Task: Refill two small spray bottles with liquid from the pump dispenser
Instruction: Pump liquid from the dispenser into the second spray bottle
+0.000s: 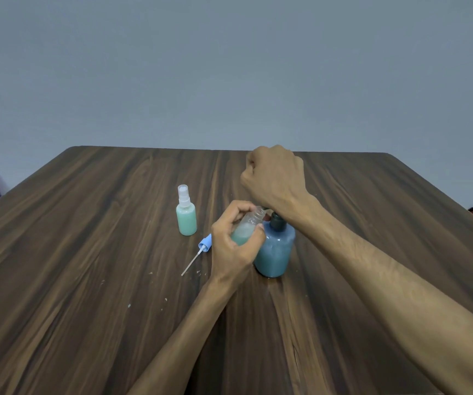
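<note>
Tilting the open bottle (248,230), gripped by curled left hand (234,246) fingers, neck toward the dispenser (275,248) spout hidden under the fisted right hand (275,178).

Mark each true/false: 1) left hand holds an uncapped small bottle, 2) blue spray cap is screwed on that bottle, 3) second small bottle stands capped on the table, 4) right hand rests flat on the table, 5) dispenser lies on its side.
1) True: the left hand grips the uncapped bottle, tilted toward the dispenser.
2) False: the blue cap lies on the table with its tube, left of that hand.
3) True: the second bottle stands upright with its cap on.
4) False: the right hand is above the dispenser's top, fingers curled.
5) False: it stands upright.
</note>
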